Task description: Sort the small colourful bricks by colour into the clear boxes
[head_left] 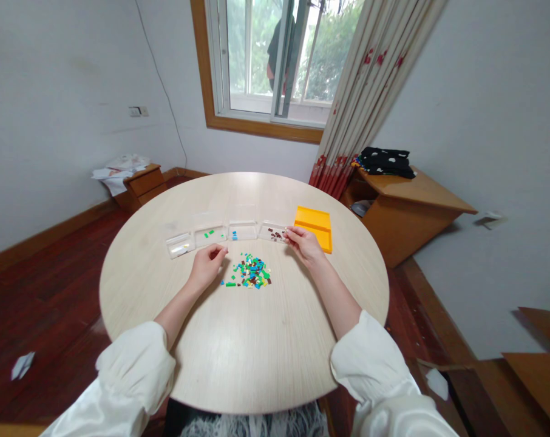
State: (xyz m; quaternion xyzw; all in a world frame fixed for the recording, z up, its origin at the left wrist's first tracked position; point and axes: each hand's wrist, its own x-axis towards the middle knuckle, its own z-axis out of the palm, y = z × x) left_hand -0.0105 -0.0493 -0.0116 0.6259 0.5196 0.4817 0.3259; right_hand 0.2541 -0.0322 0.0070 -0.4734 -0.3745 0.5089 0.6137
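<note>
A loose pile of small toy bricks (255, 273) in green, blue, brown and pale yellow lies mid-table. Left of it, my left hand (207, 265) is closed in a pinch above the table; whatever its fingertips hold is too small to make out. My right hand (306, 244) pinches near the clear box with brown bricks (275, 234), in front of the yellow case (314, 217). A tiny pale speck shows at its fingertips, too small to name. Other open clear boxes hold blue bricks (234, 235), green bricks (209, 233) and a few pale pieces (184, 247).
The round wooden table (238, 352) stands before a window (293, 60) with a curtain (370, 73). A wooden cabinet (416, 200) bearing black cloth (387, 162) is at the right. Papers (122, 170) lie on a small cabinet at the left.
</note>
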